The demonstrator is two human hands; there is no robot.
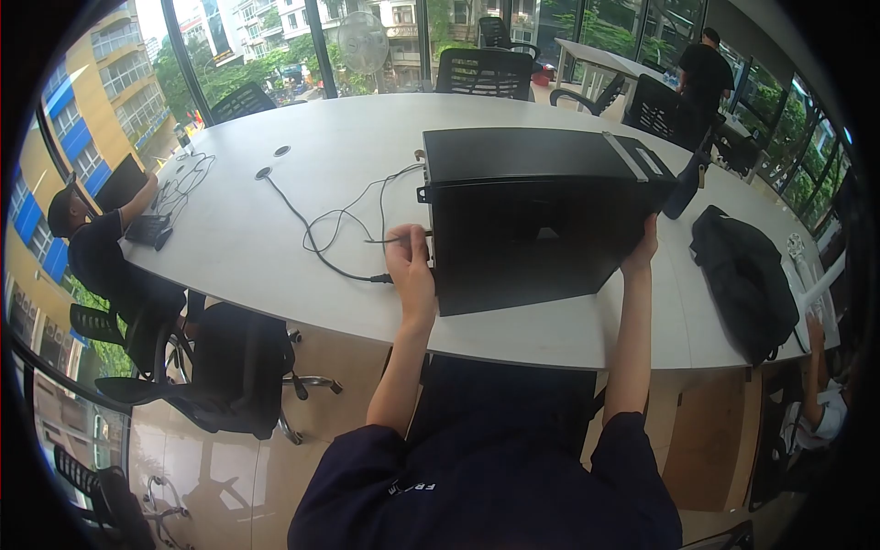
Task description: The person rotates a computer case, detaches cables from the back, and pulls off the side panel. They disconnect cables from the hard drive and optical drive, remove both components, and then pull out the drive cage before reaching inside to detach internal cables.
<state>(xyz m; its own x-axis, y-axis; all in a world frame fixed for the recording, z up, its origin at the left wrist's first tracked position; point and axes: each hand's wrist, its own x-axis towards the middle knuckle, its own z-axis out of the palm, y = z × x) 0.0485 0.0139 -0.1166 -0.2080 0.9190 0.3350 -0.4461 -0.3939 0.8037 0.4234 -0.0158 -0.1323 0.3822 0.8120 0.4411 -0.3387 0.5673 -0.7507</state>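
A black desktop computer case [527, 229] stands on the white table [367, 137] in front of me. My left hand [410, 266] is at its left end, the fingers pinched around a thin black cable [376, 241] close to the case. Whether the plug sits in a socket is hidden by my fingers. A thicker black cord [316, 252] runs from a table grommet to beside my left wrist. Another thin cable [383, 188] leads to the upper left of the case. My right hand [643, 246] grips the lower right edge of the case, its fingertips partly hidden.
A black backpack [744, 280] lies to the right, near a white object [816, 284] and another person's arm [814, 353]. On the left a seated person [101, 247] reaches toward a monitor [121, 183]. Office chairs [238, 367] surround the table. One person [704, 78] stands behind.
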